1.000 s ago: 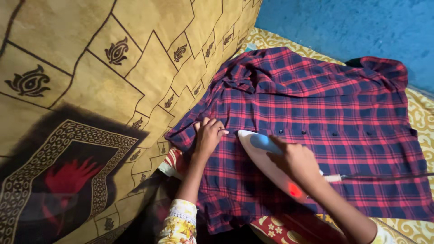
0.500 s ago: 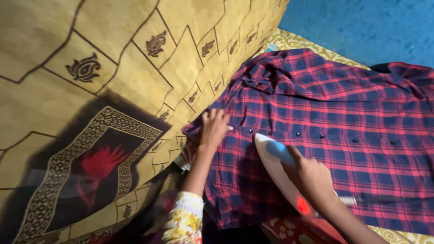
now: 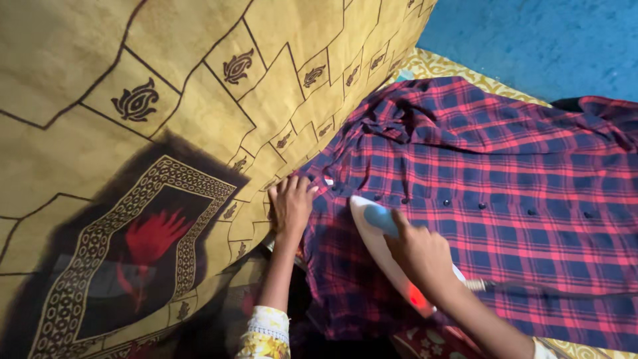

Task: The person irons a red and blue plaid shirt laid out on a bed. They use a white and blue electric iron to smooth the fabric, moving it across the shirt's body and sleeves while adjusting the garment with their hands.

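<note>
Blue wall (image 3: 545, 40) far right; yellow patterned bedsheet (image 3: 438, 66) under work area. Head view: large mustard patterned cloth (image 3: 166, 119) fills left, draped upright. Red-and-navy plaid shirt (image 3: 505, 173) spread flat at centre-right, dark buttons in row. Left hand (image 3: 290, 203) flat on shirt's left edge, fingers spread, beside mustard cloth. Right hand (image 3: 420, 252) grip closed around handle of white-and-blue electric iron (image 3: 379, 229); iron rests on shirt near button row, tip pointing far-left, red light glowing, cord (image 3: 525, 286) trailing right.
</note>
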